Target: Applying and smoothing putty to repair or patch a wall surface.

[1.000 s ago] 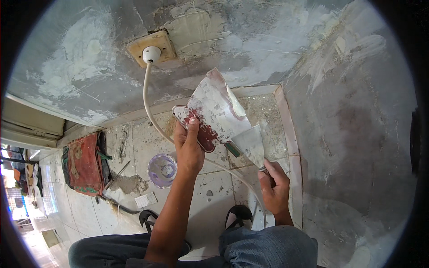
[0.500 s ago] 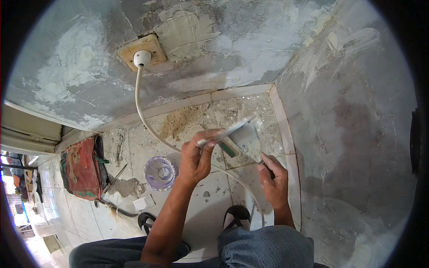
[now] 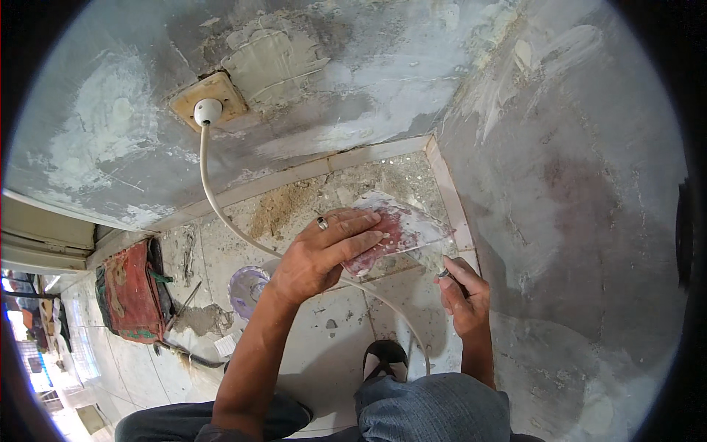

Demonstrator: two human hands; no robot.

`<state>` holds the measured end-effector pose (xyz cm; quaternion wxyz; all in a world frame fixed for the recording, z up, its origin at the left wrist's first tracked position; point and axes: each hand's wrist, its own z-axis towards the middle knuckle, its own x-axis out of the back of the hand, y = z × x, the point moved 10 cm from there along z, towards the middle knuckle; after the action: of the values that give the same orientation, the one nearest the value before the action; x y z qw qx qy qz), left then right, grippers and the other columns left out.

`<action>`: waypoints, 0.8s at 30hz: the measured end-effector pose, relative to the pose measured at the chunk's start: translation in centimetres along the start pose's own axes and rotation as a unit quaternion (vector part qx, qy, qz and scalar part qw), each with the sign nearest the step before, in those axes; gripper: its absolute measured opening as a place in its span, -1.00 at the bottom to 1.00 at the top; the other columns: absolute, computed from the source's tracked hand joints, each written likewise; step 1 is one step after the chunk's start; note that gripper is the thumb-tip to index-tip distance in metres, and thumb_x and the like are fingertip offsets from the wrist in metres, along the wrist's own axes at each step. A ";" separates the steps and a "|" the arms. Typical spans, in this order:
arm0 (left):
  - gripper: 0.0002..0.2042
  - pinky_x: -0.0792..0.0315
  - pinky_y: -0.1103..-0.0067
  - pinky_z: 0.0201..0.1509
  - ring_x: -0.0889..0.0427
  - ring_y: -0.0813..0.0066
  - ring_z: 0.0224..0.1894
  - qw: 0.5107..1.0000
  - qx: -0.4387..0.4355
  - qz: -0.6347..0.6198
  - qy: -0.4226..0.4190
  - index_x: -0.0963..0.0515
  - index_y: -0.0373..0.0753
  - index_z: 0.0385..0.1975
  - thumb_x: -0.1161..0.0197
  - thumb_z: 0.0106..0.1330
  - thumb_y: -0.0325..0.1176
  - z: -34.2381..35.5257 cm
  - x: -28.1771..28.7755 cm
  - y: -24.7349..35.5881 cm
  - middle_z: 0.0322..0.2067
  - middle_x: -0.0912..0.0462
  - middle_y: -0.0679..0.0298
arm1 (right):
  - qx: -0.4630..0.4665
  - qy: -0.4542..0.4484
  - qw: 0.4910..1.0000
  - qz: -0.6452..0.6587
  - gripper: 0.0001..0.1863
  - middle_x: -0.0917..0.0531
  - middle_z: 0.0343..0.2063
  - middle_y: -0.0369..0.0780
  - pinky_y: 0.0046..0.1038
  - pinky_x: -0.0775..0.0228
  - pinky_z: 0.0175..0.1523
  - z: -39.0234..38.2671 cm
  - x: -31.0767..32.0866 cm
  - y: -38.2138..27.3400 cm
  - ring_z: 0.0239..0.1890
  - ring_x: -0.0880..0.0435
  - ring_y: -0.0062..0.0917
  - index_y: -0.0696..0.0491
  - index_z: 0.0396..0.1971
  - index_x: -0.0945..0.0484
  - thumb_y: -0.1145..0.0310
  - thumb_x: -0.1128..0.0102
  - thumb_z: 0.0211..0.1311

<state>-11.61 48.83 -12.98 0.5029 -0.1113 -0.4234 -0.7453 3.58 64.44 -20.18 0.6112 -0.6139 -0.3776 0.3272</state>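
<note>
My left hand (image 3: 324,254) lies with fingers stretched over a flat metal plaster plate (image 3: 412,225) smeared with reddish stains, gripping it low over the floor by the wall corner. My right hand (image 3: 464,295) is closed around the dark handle of a putty knife (image 3: 448,271). The knife's blade reaches under the plate's right edge and is mostly hidden. The two hands are close together, the right one just below and to the right of the plate.
A white plug (image 3: 208,112) sits in a wall socket, and its cable (image 3: 221,214) runs down across the floor under my arm. A red bag (image 3: 129,291) and a round clear container (image 3: 247,287) lie to the left. My sandalled foot (image 3: 387,357) stands below. Patched grey walls meet at the right.
The plate was held up and tilted against the wall a second ago. My left hand has lowered and flattened it, and my right hand has followed with the knife beneath it.
</note>
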 end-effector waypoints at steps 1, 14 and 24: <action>-0.59 -0.51 0.38 0.09 -0.61 0.15 0.04 1.000 0.007 -0.001 -0.001 -0.58 -0.21 -0.06 -0.20 0.03 -0.63 0.1 0.1 -0.3 0.00 -0.61 0.10 | -0.003 0.005 1.000 0.014 -0.63 -0.55 -0.29 -0.27 -0.68 -0.21 -0.42 -0.2 0.3 0.1 -0.49 -0.36 -0.77 0.35 0.01 -0.47 0.42 -0.14 0.29; -0.73 -0.53 0.27 -0.29 -0.67 0.02 -0.27 0.949 0.277 0.056 -0.138 -0.46 -0.25 -0.01 -0.17 0.30 -0.42 -2.1 0.1 -6.8 -0.35 -0.66 -0.04 | 0.000 0.021 0.998 0.066 -0.61 -0.60 -0.27 -0.22 -0.69 -0.21 -0.47 0.2 1.0 -1.8 -0.55 -0.36 -0.79 0.30 0.09 -0.46 0.47 -0.13 0.29; -0.77 -0.44 0.53 -0.34 -0.49 0.56 -0.47 0.807 0.533 -0.154 -0.201 -0.44 -0.36 -0.15 0.05 0.47 -0.32 -7.4 9.1 -3.9 -0.50 -0.54 0.28 | -0.089 -0.070 0.945 0.308 -0.48 -0.64 -0.25 -0.08 -0.49 -0.29 -0.40 5.4 -5.5 -1.9 -0.52 -0.43 -0.57 0.27 0.23 -0.29 0.35 -0.03 0.33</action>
<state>-17.24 37.84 -14.16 0.2659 0.0940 -0.8573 -0.4306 -3.97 62.38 -18.82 0.3953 -0.7275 -0.2399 0.5068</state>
